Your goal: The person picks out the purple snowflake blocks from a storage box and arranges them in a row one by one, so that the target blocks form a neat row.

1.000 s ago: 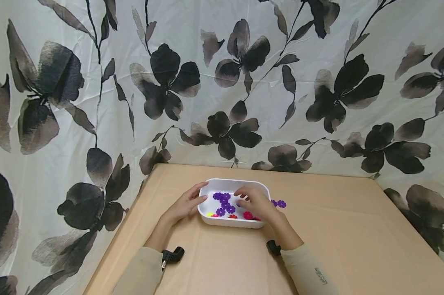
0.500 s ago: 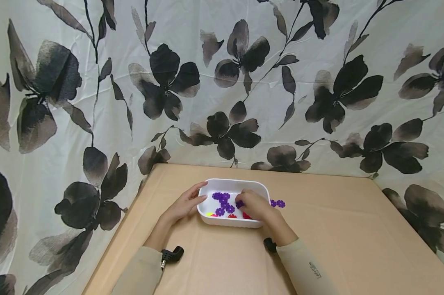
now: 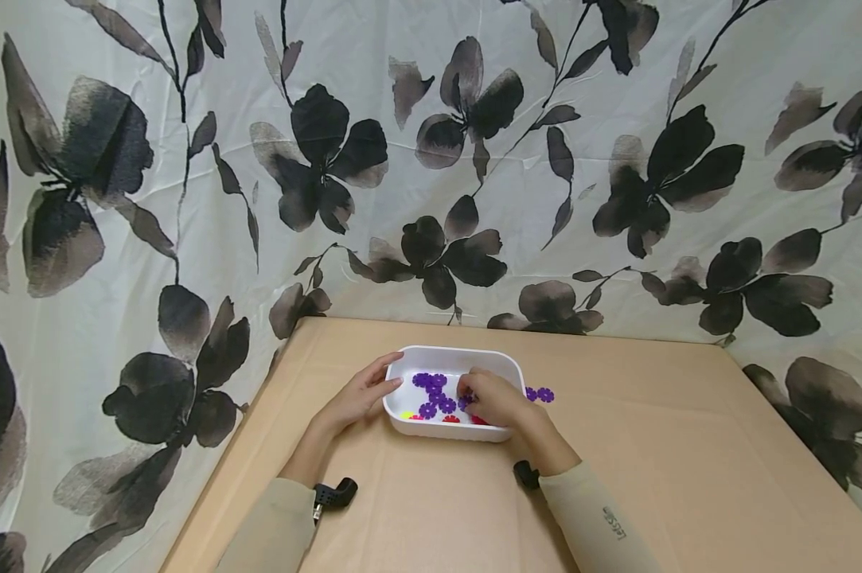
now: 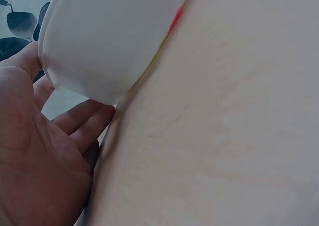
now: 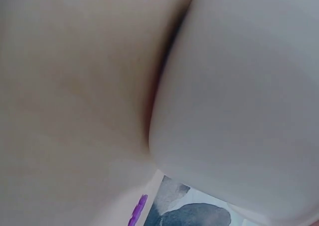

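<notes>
A white plastic tray [image 3: 438, 431] stands on the table. My left hand [image 3: 359, 395] holds its left end, thumb and fingers spread about the corner; in the left wrist view fingertips [image 4: 107, 111] reach the underside of the tray [image 4: 109, 41]. Inside the tray my right hand [image 3: 498, 399] has its fingers bent down and pinches a small purple flower-shaped disc [image 3: 465, 403], partly hidden by them. A joined cluster of purple discs [image 3: 434, 393] lies to its left. Only the outer wall of the tray [image 5: 239, 101] fills most of the right wrist view.
Red discs [image 3: 450, 419] and a yellow one [image 3: 407, 415] lie along the tray's near side. Outside its right end, purple discs [image 3: 544, 395] lie on the tan table [image 3: 653, 446]. A flower-printed cloth [image 3: 531, 183] hangs behind the table.
My right hand has lowered into the tray, its fingers closing on a purple disc. The left hand and the tray stay where they were.
</notes>
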`<action>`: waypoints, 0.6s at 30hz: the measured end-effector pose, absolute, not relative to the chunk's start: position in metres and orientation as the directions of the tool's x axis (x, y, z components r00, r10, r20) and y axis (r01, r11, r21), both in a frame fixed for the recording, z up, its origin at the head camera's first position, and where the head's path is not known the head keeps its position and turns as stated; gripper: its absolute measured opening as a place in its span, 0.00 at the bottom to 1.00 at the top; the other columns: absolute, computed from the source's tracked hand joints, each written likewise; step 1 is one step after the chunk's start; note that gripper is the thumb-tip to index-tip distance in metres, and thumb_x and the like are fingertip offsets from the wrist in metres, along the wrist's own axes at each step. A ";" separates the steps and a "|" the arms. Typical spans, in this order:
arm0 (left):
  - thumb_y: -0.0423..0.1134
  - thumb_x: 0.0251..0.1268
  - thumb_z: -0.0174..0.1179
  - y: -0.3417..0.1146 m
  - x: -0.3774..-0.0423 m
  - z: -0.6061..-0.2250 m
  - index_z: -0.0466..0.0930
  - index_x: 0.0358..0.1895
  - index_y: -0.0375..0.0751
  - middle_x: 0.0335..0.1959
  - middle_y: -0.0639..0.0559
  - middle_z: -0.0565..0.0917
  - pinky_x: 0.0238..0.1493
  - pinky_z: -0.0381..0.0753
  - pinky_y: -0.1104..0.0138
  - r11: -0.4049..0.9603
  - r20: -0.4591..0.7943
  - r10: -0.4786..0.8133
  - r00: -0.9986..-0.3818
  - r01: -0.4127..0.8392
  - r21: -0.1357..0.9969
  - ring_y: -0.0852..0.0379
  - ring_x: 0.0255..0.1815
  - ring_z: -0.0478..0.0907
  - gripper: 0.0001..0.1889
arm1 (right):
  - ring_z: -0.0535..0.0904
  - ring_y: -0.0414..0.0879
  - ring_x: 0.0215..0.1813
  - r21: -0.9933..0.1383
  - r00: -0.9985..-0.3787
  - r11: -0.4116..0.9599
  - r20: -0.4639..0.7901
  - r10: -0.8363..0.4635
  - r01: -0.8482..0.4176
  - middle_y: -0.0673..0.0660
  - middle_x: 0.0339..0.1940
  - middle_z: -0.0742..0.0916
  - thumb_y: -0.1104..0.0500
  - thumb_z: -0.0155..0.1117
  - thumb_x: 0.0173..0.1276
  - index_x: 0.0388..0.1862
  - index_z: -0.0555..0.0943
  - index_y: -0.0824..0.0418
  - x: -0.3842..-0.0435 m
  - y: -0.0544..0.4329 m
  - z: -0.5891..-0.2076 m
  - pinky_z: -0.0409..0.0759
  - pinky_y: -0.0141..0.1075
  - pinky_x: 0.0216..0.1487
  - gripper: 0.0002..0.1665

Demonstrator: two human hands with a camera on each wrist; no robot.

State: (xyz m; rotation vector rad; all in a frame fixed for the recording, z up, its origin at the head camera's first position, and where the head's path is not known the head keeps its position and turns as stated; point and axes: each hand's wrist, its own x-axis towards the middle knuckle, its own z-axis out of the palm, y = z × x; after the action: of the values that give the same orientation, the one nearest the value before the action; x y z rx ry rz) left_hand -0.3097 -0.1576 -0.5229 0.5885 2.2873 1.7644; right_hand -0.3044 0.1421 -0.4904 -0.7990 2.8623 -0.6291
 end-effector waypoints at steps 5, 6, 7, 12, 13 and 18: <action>0.50 0.80 0.58 -0.158 -0.309 -0.522 0.62 0.81 0.55 0.85 0.49 0.57 0.84 0.50 0.46 0.214 0.090 0.423 -0.902 0.196 0.957 0.38 0.86 0.49 0.31 | 0.75 0.44 0.42 -0.448 -0.861 0.764 0.024 -0.508 -0.463 0.51 0.38 0.81 0.66 0.76 0.64 0.42 0.85 0.57 -0.303 0.142 -0.490 0.82 0.42 0.53 0.10; 0.49 0.80 0.58 -0.158 -0.310 -0.522 0.62 0.81 0.54 0.85 0.49 0.57 0.84 0.50 0.46 0.214 0.092 0.423 -0.902 0.198 0.957 0.38 0.86 0.49 0.31 | 0.75 0.44 0.41 -0.456 -0.861 0.760 0.026 -0.508 -0.462 0.51 0.37 0.81 0.66 0.76 0.64 0.41 0.85 0.56 -0.303 0.143 -0.489 0.82 0.41 0.52 0.10; 0.49 0.80 0.58 -0.158 -0.309 -0.523 0.62 0.81 0.55 0.85 0.49 0.57 0.84 0.50 0.46 0.215 0.092 0.422 -0.902 0.198 0.956 0.38 0.86 0.49 0.31 | 0.75 0.44 0.41 -0.467 -0.859 0.753 0.031 -0.511 -0.465 0.51 0.37 0.82 0.66 0.77 0.63 0.41 0.85 0.57 -0.303 0.143 -0.489 0.82 0.41 0.51 0.11; 0.50 0.79 0.59 -0.158 -0.309 -0.523 0.63 0.80 0.57 0.85 0.50 0.58 0.84 0.51 0.47 0.227 0.086 0.410 -0.908 0.193 0.954 0.39 0.86 0.50 0.30 | 0.77 0.43 0.39 -0.531 -0.864 0.716 0.063 -0.500 -0.453 0.50 0.37 0.84 0.68 0.76 0.64 0.42 0.88 0.59 -0.300 0.145 -0.489 0.83 0.38 0.48 0.09; 0.50 0.79 0.59 -0.159 -0.308 -0.523 0.64 0.80 0.58 0.85 0.50 0.58 0.84 0.51 0.47 0.230 0.084 0.407 -0.909 0.191 0.954 0.39 0.86 0.50 0.30 | 0.77 0.43 0.39 -0.549 -0.867 0.705 0.076 -0.492 -0.449 0.50 0.36 0.85 0.68 0.76 0.64 0.42 0.88 0.60 -0.300 0.146 -0.489 0.83 0.37 0.47 0.09; 0.50 0.79 0.59 -0.159 -0.307 -0.523 0.64 0.80 0.57 0.85 0.50 0.58 0.84 0.51 0.48 0.226 0.088 0.408 -0.908 0.194 0.955 0.39 0.86 0.50 0.31 | 0.79 0.42 0.38 -0.641 -0.882 0.625 0.193 -0.431 -0.446 0.50 0.36 0.87 0.68 0.74 0.66 0.44 0.90 0.62 -0.297 0.149 -0.487 0.83 0.32 0.42 0.08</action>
State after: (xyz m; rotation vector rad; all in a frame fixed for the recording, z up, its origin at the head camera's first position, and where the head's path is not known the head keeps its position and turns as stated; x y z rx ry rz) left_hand -0.3072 -0.1589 -0.5231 0.5760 2.3117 1.7571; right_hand -0.2970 0.1493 -0.4875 -0.7688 2.8507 -1.1334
